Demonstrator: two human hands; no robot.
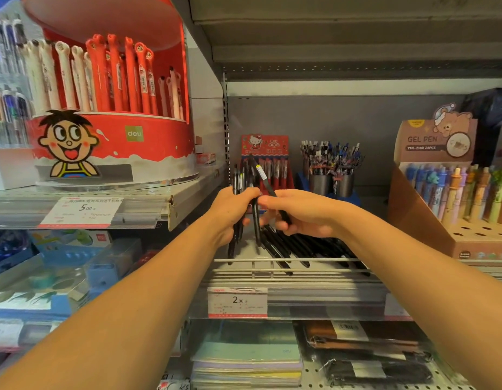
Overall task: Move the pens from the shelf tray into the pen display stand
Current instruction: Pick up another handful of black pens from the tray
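A grey metal shelf (300, 298) fills the view, fronted by a low wire rail. Loose black pens (295, 246) lie on it in a slanted heap, just under the hands. Behind them stands a red pen display stand (265, 146), already holding some pens. The person's left hand (230, 212) has its fingers wrapped around an upright bundle of black pens (244, 178). Touching it, the right hand (303, 213) pinches a single black pen (268, 182), tilted.
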